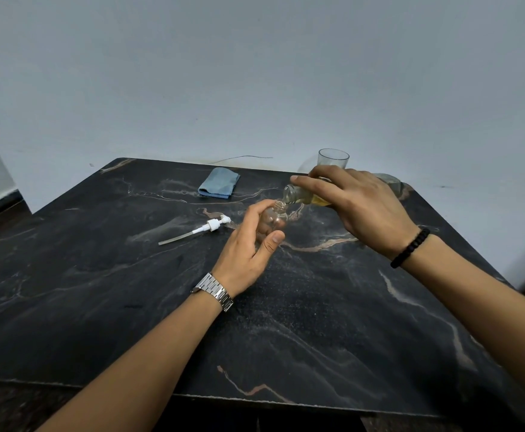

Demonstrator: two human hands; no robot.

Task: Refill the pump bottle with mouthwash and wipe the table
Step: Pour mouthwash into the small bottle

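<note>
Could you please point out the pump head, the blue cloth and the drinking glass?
pump head (pixel 213 226), head view, on its white collar.
cloth (pixel 219 183), head view, middle of the fold.
glass (pixel 333 158), head view, upper wall.

The small clear pump bottle (pixel 274 219) stands upright in the left hand (pixel 248 244), its threaded neck open. Just above its mouth, the mouthwash bottle (pixel 305 194) lies tipped nearly level in the right hand (pixel 353 201), yellow liquid inside. The white pump head (pixel 206 228) lies on the table (pixel 99 291) left of the left hand; the folded blue cloth (pixel 219 183) lies beyond it.
</note>
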